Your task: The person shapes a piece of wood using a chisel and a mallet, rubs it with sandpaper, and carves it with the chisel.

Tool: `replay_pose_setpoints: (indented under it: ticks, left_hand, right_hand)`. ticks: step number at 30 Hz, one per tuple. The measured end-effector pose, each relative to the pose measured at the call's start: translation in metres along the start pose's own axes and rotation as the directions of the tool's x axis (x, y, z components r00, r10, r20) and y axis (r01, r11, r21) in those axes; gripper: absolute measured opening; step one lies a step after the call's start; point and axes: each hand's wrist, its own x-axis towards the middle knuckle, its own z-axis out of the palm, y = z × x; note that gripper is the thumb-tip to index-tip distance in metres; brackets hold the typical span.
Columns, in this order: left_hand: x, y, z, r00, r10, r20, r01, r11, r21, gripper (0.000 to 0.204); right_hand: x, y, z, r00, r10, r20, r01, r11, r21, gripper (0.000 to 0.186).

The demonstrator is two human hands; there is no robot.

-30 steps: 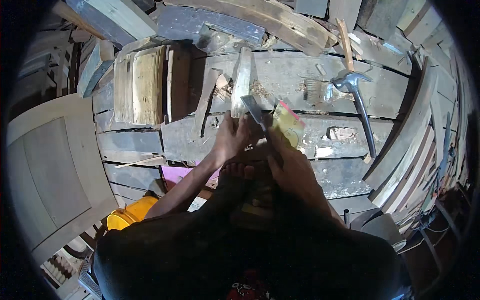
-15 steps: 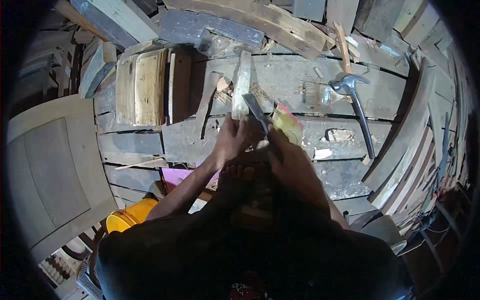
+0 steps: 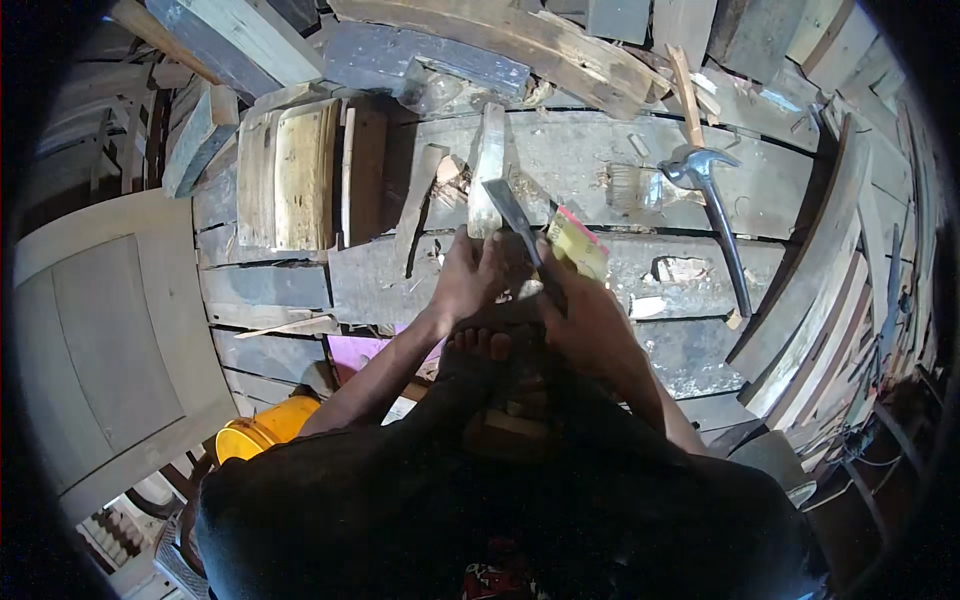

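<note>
A pale strip of wood (image 3: 489, 150) lies lengthwise on the plank floor, pointing away from me. My left hand (image 3: 464, 277) is closed around its near end, fingers against the wood. In my right hand (image 3: 580, 310) is a chisel (image 3: 517, 217) with a flat dark metal blade, its handle mostly hidden by my fist. The blade slants up and to the left, and its tip overlaps the strip's right edge; whether it touches cannot be seen. My bare foot (image 3: 478, 345) rests just below the left hand. A yellow and pink sheet (image 3: 580, 247) lies beside the right hand.
A claw hammer (image 3: 716, 215) lies to the right, near a brush (image 3: 628, 188). Stacked wooden blocks (image 3: 305, 178) stand on the left, with a thin offcut (image 3: 418, 205) nearer. Boards (image 3: 800, 290) line the right side. A yellow container (image 3: 265, 428) sits at lower left.
The chisel's tip has shifted slightly away from me and farther over the strip. The whole view has moved a little; both hands keep their grip.
</note>
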Motion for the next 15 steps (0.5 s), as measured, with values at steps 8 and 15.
replay_pose_setpoints:
  ticks: [8,15]
  left_hand:
    - [0.001,0.01,0.004,0.998,-0.062,0.002,0.061,0.992,0.108,0.051]
    - [0.007,-0.017,0.002,1.0,-0.023,0.002,0.023,0.994,0.108,0.061]
  right_hand:
    - [-0.005,0.011,0.009,0.978,-0.167,-0.123,0.164,0.986,-0.034,0.064]
    - [0.007,-0.005,-0.002,0.998,-0.054,-0.021,0.053,0.997,-0.055,0.062]
